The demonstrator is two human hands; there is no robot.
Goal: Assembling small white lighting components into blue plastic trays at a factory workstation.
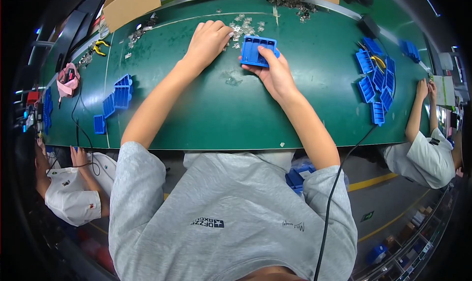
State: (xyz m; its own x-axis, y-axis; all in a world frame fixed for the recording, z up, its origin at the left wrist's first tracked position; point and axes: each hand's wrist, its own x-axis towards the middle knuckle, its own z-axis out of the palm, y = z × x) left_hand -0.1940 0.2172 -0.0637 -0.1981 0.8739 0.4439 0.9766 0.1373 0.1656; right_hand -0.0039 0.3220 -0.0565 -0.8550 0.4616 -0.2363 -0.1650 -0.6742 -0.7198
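Observation:
My right hand (278,75) grips a blue plastic case (251,53) with long parallel compartments, its open side facing up and my thumb lying over it. To its left, my left hand (209,41) reaches to the edge of a scattered heap of small shiny metal pieces (247,23). The fingers of that hand are bent and drawn together at the tips. Whether a piece is between them is hidden.
Blue cases lie in a group (365,89) at right, among them yellow-handled pliers (378,61), and in another group (122,97) at left. Dark small parts (295,4) sit at the back edge. Cardboard boxes (132,7) stand behind. A black cable (326,217) hangs at right. People sit on both sides.

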